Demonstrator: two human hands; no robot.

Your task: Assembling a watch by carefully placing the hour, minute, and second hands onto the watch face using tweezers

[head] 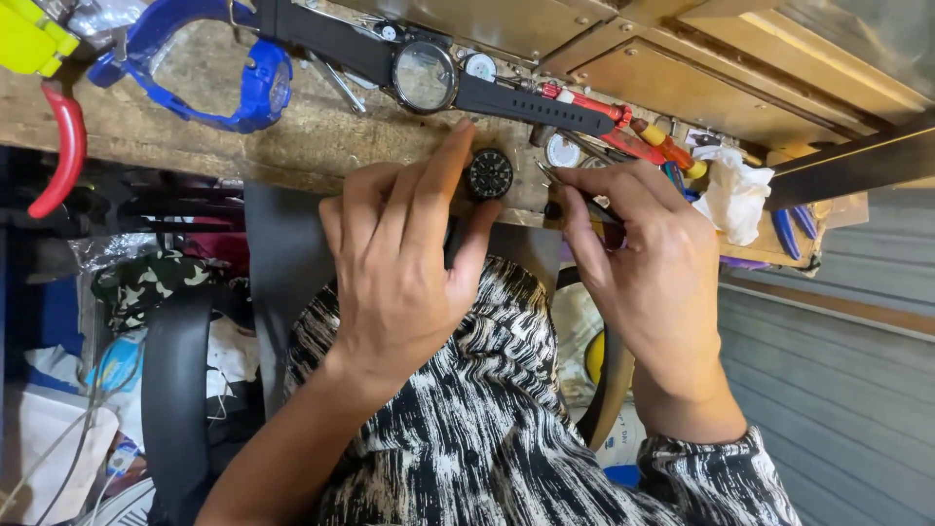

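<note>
Pinched between our left hand's [394, 263] thumb and fingers, a small round black watch case [488, 173] sits at the wooden bench edge [292, 161], centre frame. Our right hand [648, 268] is closed on thin metal tweezers [570, 190], tips just beside the case. Above lies a black-strapped wristwatch [426, 75]; upper left, a blue watch [263, 88]; right, red screwdrivers [623, 131] and crumpled tissue [732, 195].

Worktop [292, 146] showing rough, worn wood. Watch strap [526, 102] looking matt black rubber; watch glass [425, 76] gleaming glossy. Blue watch [258, 93] shining smooth plastic. Tissue [732, 193] lying crumpled, soft paper at worktop's far edge. Sleeve [487, 429] showing patterned cloth.
</note>
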